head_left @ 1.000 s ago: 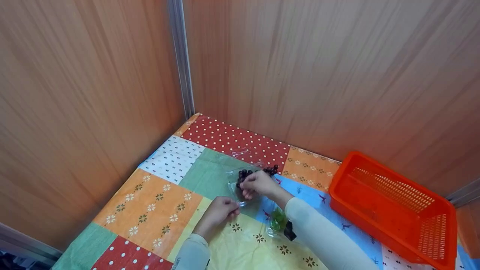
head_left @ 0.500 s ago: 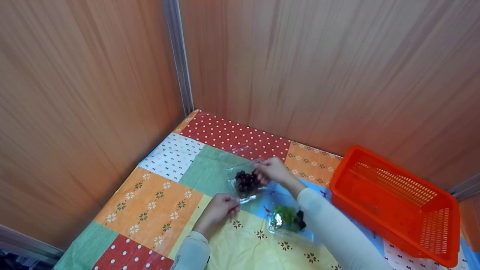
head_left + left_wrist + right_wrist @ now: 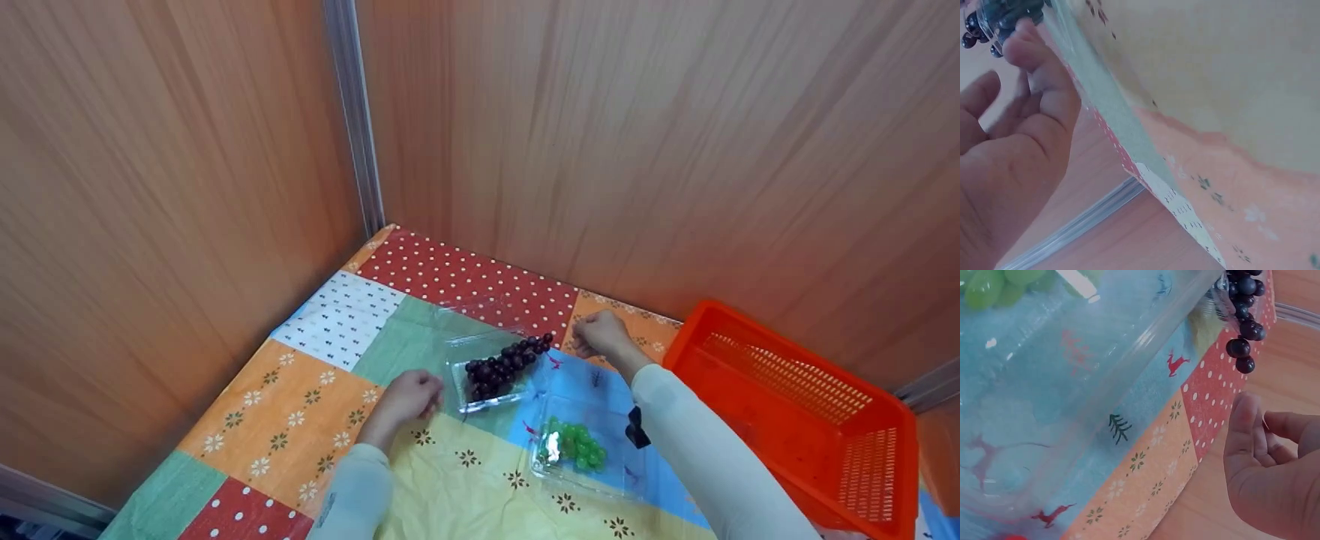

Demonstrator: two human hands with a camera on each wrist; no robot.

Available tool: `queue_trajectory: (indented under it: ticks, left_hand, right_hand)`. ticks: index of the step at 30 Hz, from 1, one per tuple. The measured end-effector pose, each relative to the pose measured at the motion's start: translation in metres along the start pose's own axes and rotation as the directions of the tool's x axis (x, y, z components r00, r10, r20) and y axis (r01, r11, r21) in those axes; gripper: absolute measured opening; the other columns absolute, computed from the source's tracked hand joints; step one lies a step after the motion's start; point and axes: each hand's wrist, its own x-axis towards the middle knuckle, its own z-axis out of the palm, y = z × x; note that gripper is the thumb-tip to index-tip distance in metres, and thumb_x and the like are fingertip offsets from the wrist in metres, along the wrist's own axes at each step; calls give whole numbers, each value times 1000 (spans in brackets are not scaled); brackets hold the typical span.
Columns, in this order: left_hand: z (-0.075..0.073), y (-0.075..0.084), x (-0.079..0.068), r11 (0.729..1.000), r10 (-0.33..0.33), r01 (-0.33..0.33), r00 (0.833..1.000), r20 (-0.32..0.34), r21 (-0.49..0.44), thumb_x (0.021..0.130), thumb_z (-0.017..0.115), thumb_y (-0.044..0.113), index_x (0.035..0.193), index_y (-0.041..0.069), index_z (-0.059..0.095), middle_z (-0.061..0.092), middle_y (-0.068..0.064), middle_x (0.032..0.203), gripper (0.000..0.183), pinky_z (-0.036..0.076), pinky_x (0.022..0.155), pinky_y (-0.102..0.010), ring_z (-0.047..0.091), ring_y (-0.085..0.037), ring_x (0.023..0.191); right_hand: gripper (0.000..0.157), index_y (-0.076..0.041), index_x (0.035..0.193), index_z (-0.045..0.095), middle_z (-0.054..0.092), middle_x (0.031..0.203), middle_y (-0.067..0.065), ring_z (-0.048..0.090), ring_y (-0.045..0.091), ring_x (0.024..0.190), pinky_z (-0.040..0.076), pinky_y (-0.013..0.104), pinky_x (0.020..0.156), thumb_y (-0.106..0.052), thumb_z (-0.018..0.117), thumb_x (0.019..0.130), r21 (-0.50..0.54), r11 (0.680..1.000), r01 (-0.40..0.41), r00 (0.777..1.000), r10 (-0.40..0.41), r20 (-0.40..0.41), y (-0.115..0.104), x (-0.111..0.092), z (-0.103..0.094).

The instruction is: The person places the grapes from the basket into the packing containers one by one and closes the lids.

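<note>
A bunch of dark grapes [image 3: 504,366] lies in a clear plastic box [image 3: 489,409], its tail reaching past the right side. My left hand [image 3: 411,397] hovers left of this box with loosely bent fingers and holds nothing. Off the far end of the grapes is my right hand [image 3: 602,335], also with nothing in its bent fingers; in the right wrist view a gap separates the fingers [image 3: 1241,424] from the grapes [image 3: 1246,329]. Nearer to me, a second clear box [image 3: 581,486] contains a bunch of green grapes [image 3: 576,444].
An orange-red plastic basket [image 3: 787,480] with perforated sides stands at the right, partly behind my right sleeve [image 3: 720,450]. Wood-grain panels [image 3: 637,150] meet in a corner behind the table. A patchwork tablecloth [image 3: 292,405] covers the tabletop.
My right hand has come off the dark grapes and moved right, uncovering the bunch. The left hand has drawn back leftward from the box edge. The green grapes show more fully.
</note>
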Motion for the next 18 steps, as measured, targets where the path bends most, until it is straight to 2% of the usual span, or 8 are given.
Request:
queue_trajectory:
  ticks: [3,6,8,10,14,18]
  left_hand:
    - [0,6,15,999,-8,6,997,-74,-36,105,50,19,117,-5,60,63,-14,88,29,51,67,-37,57,-18,67]
    - [4,9,30,996,-41,33,994,-100,-84,104,52,21,136,-3,52,63,-16,107,40,52,81,-41,62,-25,86]
    - [7,10,37,994,-57,46,991,-117,-94,104,53,23,143,-1,46,61,-17,121,46,50,89,-43,62,-27,101]
    - [9,10,43,995,-52,39,988,-147,-93,103,53,21,145,-1,45,60,-15,127,47,50,92,-41,60,-27,108]
    - [10,9,50,995,-24,4,981,-195,-103,102,53,13,140,-1,50,62,-14,118,41,51,81,-36,61,-26,97]
    - [10,6,55,987,-15,-18,980,-199,-161,101,53,7,140,-1,50,59,-10,102,40,48,70,-30,59,-25,82]
  right_hand:
    - [26,-1,83,65,68,83,18,70,29,75,58,44,79,-15,52,101,-39,999,-20,1000,20,-15,-3,5,3]
    - [29,-1,82,65,69,89,21,70,32,78,57,48,83,-16,50,103,-79,995,-59,998,58,-12,-6,10,6]
    - [29,-2,86,65,69,91,22,70,33,79,57,48,83,-18,49,104,-113,991,-77,997,78,10,-6,12,9]
    - [29,-1,91,64,70,92,21,70,31,78,57,47,82,-21,47,105,-140,986,-92,994,99,42,-6,14,12]
    - [34,3,100,66,70,89,19,70,29,77,57,46,82,-24,46,105,-160,985,-70,990,88,113,-6,17,17]
    - [35,6,96,70,71,86,20,70,31,78,57,47,82,-22,50,103,-96,995,-25,985,41,167,-4,19,20]
